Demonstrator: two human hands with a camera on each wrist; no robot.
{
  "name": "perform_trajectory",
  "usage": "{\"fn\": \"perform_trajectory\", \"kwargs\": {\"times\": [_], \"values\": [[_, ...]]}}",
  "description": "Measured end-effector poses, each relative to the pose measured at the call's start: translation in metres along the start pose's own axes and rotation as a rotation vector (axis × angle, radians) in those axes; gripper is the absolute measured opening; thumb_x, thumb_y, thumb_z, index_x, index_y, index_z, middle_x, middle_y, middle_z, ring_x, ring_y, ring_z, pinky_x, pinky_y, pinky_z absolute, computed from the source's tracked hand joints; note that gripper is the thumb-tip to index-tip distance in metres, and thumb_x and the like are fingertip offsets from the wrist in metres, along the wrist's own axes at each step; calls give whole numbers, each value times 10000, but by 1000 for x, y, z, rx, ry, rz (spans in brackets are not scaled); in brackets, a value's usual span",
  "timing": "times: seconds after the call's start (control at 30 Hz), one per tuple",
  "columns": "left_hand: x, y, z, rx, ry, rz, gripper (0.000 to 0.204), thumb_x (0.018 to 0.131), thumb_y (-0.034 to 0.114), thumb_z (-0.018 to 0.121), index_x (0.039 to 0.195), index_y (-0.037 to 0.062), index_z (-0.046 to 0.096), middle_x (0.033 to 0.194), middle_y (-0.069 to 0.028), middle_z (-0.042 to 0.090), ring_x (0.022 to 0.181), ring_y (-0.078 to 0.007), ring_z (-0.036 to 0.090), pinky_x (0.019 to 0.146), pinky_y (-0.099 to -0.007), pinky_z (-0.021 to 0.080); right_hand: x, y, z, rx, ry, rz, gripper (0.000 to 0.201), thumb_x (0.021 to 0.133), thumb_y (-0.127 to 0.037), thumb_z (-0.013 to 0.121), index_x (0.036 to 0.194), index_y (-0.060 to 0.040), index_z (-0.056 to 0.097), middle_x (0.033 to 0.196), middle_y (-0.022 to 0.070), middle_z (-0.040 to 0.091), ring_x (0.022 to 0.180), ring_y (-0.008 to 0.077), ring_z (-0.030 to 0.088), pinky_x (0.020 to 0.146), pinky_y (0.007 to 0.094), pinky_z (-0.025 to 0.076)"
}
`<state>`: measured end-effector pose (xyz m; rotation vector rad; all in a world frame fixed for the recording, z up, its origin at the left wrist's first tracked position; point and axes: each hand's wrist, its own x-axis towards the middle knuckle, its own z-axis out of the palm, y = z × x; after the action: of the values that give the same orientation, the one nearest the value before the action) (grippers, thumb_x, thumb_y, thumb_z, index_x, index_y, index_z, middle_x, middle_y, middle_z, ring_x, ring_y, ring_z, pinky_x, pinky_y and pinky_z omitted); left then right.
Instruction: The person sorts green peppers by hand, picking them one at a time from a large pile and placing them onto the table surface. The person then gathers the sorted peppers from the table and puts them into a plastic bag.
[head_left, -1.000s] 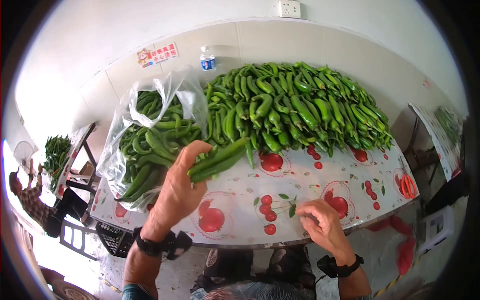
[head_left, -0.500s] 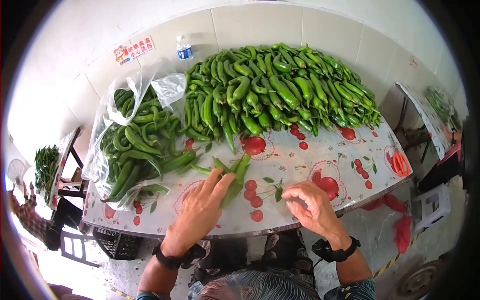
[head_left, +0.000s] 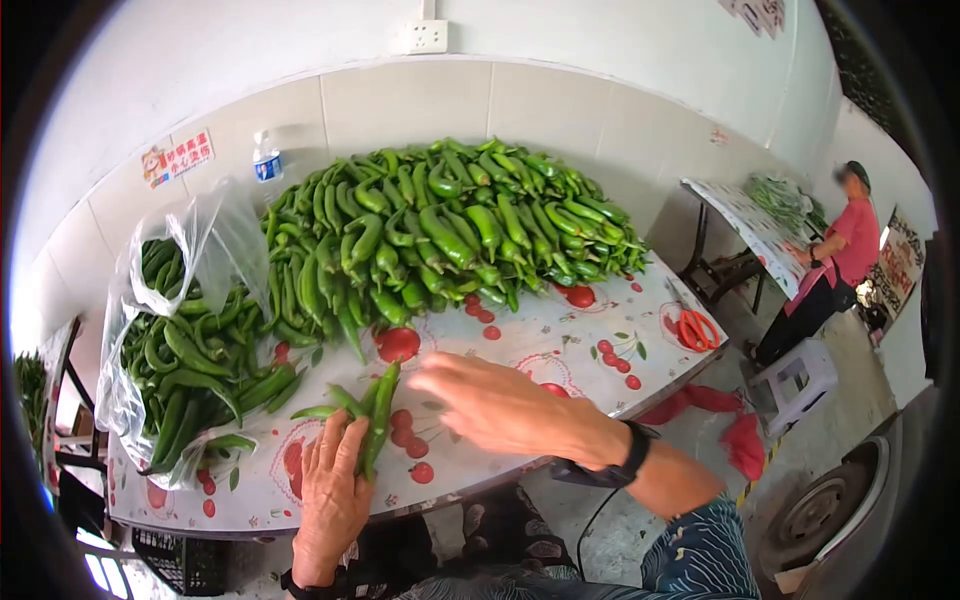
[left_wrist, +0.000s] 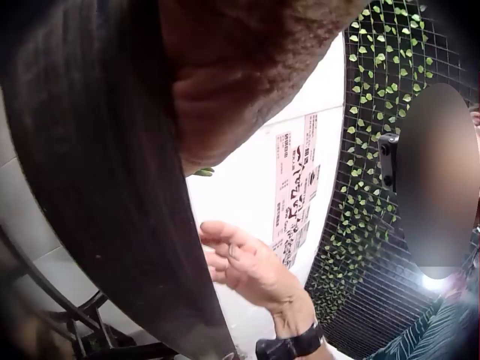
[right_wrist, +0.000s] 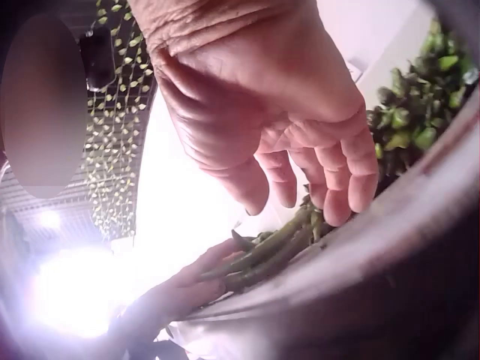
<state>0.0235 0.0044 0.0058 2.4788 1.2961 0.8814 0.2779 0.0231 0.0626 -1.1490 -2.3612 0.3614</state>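
Observation:
My left hand [head_left: 330, 495] holds a few long green peppers [head_left: 380, 415] low at the table's front, with their tips pointing away from me. Just right of them hovers my right hand [head_left: 500, 405], its fingers loosely bent and holding nothing. The right wrist view shows those fingertips [right_wrist: 337, 210] close over the far ends of the held peppers [right_wrist: 274, 251]. A large heap of green peppers [head_left: 440, 230] lies along the back of the table. At the left, a clear plastic bag [head_left: 120, 380] contains more peppers. The left wrist view is mostly blocked by a strap and forearm.
Orange-handled scissors [head_left: 697, 330] lie at the right end of the patterned table [head_left: 480, 460]. A water bottle [head_left: 266, 158] stands by the wall. A black crate [head_left: 180, 560] and a pale stool [head_left: 797, 385] are on the floor. Another person [head_left: 850, 240] stands at a second table.
The left hand has brought the peppers from beside the bag down to the table's front. My right hand has moved left, close to them. The head view has turned rightward.

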Motion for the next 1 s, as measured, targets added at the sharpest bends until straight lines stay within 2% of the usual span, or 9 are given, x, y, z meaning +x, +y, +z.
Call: {"fn": "perform_trajectory", "kwargs": {"times": [0.23, 0.33, 0.37, 0.47, 0.57, 0.7, 0.77, 0.93, 1.0], "values": [[-3, -2, -2, -51, -11, -46, 653, 742, -16, 614, 1371, 43, 450, 1409, -223, 428, 1265, -422, 438, 1050, -503, 347, 62, 29, 42, -264, -113, -275, 396, 768, 6, 620, 1163, -6, 597, 1089, 146, 611, 1030, 314, 577, 887, 379, 498], [-3, -2, -3, -8, -26, -41, 653, 737, -12, 620, 1366, 44, 453, 1407, -221, 430, 1265, -420, 440, 1059, -510, 335, 61, 31, 32, -245, -131, -179, 297, 779, -4, 619, 1073, -29, 648, 984, 114, 646, 983, 309, 593, 858, 380, 510], [-2, 0, -3, -11, -33, -42, 647, 735, -11, 622, 1359, 43, 458, 1407, -219, 429, 1265, -418, 441, 1060, -510, 334, 57, 40, 36, -255, -18, -266, 235, 785, -23, 625, 1014, -48, 670, 921, 94, 659, 941, 296, 613, 820, 391, 520], [-1, 2, -5, 5, -45, -36, 627, 729, -8, 626, 1337, 41, 477, 1410, -213, 427, 1264, -410, 440, 1059, -508, 331, 43, 37, 15, -303, -124, -209, 236, 792, -50, 632, 1024, -67, 672, 943, 105, 663, 940, 285, 629, 817, 407, 523], [-2, 1, -4, 35, -54, -21, 603, 723, -3, 630, 1311, 38, 499, 1412, -208, 424, 1267, -405, 435, 1055, -504, 333, 19, 55, -7, -216, -37, -52, 233, 787, -73, 643, 1017, -71, 676, 898, 111, 667, 877, 289, 643, 798, 403, 527], [0, 1, -2, 14, -50, -23, 585, 719, 3, 634, 1291, 38, 516, 1408, -204, 425, 1270, -410, 426, 1049, -506, 334, -22, 84, -52, 28, 283, 374, 235, 794, -125, 654, 1017, -57, 680, 818, 111, 695, 728, 251, 665, 659, 368, 512], [-2, 2, -5, 28, -63, -27, 582, 719, 6, 636, 1288, 38, 518, 1404, -203, 426, 1269, -414, 424, 1047, -509, 334, -36, 97, -78, 128, 434, 605, 229, 818, -51, 684, 1039, -2, 655, 886, 40, 684, 791, 98, 618, 699, 276, 519], [0, 4, -5, 41, -70, -32, 578, 719, 10, 638, 1284, 38, 519, 1403, -201, 425, 1268, -415, 426, 1044, -513, 336, -59, 166, -121, 136, 934, 575, 284, 795, -137, 726, 1018, 2, 616, 927, 109, 697, 810, 169, 654, 711, 305, 521], [0, 4, -5, 43, -71, -47, 564, 715, 9, 626, 1270, 31, 529, 1410, -206, 434, 1266, -419, 435, 1061, -498, 337, -56, 174, -133, -53, 964, 643, 288, 788, -166, 739, 996, -17, 606, 907, 114, 691, 817, 212, 663, 728, 343, 522]]}}
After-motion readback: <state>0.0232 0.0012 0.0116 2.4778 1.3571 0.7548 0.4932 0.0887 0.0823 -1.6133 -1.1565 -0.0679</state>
